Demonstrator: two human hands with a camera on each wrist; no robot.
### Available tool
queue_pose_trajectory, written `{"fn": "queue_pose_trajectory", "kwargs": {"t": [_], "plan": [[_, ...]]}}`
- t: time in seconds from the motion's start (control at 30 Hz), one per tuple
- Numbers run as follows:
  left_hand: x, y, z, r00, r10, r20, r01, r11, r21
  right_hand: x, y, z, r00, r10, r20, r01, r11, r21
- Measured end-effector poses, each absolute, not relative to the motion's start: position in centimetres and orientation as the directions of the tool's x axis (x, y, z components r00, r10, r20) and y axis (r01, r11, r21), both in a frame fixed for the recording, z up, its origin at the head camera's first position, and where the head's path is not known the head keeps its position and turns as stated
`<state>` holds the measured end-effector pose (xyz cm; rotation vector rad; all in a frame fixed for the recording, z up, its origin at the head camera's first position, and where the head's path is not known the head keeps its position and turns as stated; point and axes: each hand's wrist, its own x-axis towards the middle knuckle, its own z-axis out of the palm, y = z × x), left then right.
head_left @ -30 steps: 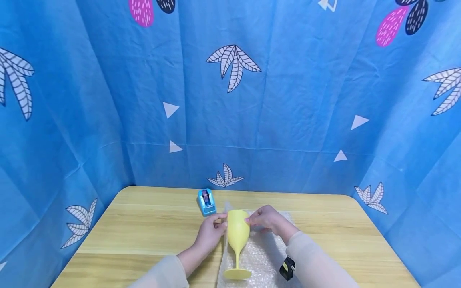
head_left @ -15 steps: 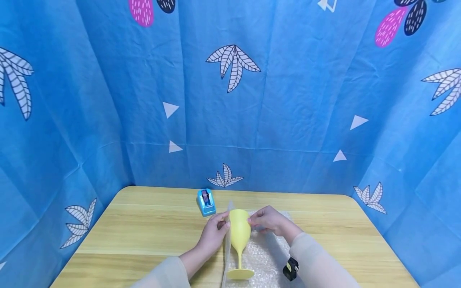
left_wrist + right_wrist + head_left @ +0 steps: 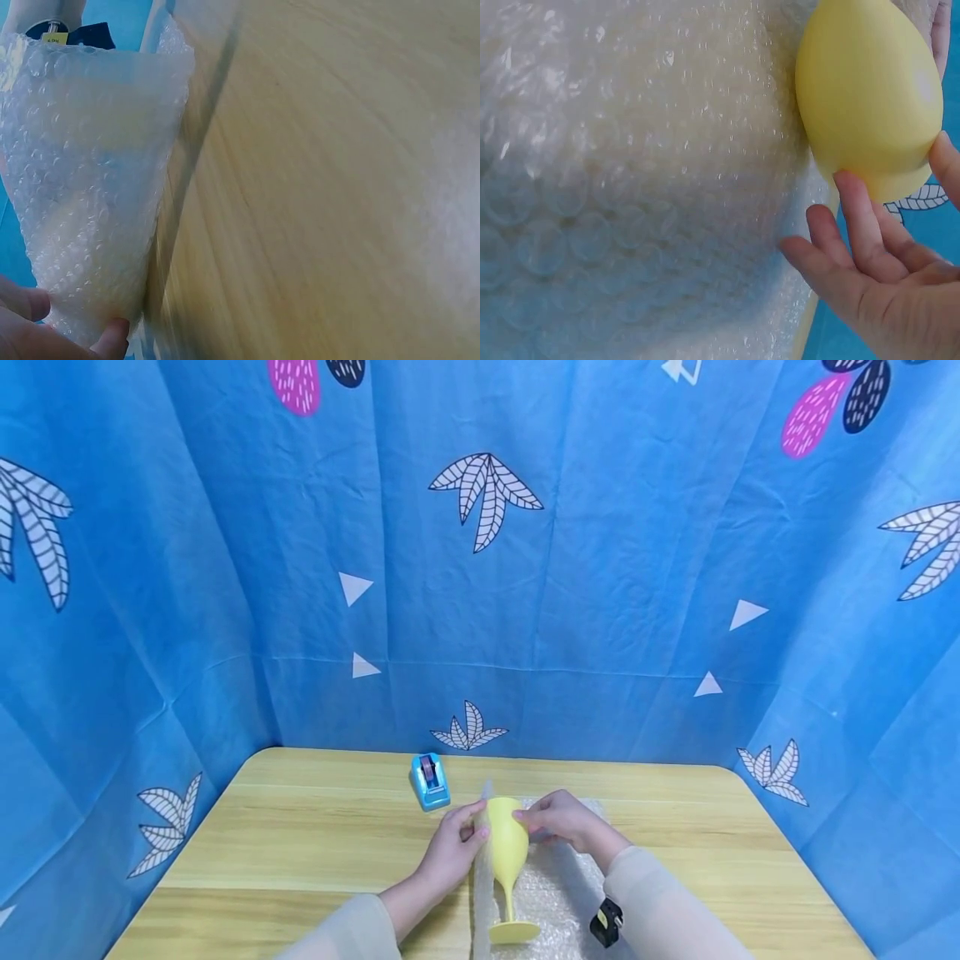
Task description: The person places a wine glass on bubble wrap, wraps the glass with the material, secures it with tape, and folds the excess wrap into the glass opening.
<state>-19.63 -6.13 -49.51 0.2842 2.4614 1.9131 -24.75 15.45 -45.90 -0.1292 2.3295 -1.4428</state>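
Note:
A yellow goblet (image 3: 507, 843) lies on its side on a sheet of bubble wrap (image 3: 555, 885), its foot toward the person. My left hand (image 3: 453, 847) pinches the wrap's left edge, which stands raised along the goblet's bowl. In the left wrist view the lifted bubble wrap (image 3: 97, 165) covers most of the goblet, leaving a blurred yellow shape. With thumb and fingers on either side, my right hand (image 3: 566, 822) holds the bowl near the rim. The right wrist view shows the goblet (image 3: 870, 97) between its fingertips, the other fingers spread over the wrap.
A blue tape dispenser (image 3: 431, 782) stands on the wooden table (image 3: 322, 827) beyond the left hand. Blue patterned cloth (image 3: 480, 610) hangs behind the table and along both sides. A black device (image 3: 606, 921) sits at the right wrist.
The goblet has shifted slightly to the right. My left hand has moved right with it, bringing the wrap's left edge up and over toward the bowl. The right hand keeps its hold.

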Motion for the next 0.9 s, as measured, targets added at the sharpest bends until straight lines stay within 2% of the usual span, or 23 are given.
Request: {"fn": "queue_pose_trajectory", "kwargs": {"t": [0.17, 0.5, 0.9], "plan": [[-19.66, -6.08, -49.72, -0.983, 0.154, 0.104, 0.139, 0.236, 0.962, -24.89, 15.57, -46.04, -0.935, -0.271, -0.228, 0.053, 0.53, -0.847], [-19.69, -5.97, -49.14, -0.967, 0.2, 0.159, 0.215, 0.299, 0.93, -24.74, 16.05, -46.35, -0.893, -0.326, -0.31, 0.163, 0.407, -0.899], [-19.76, -6.14, -48.77, -0.961, 0.23, 0.155, 0.236, 0.384, 0.893, -24.66, 16.14, -46.25, -0.862, -0.402, -0.309, 0.152, 0.378, -0.913]]}}
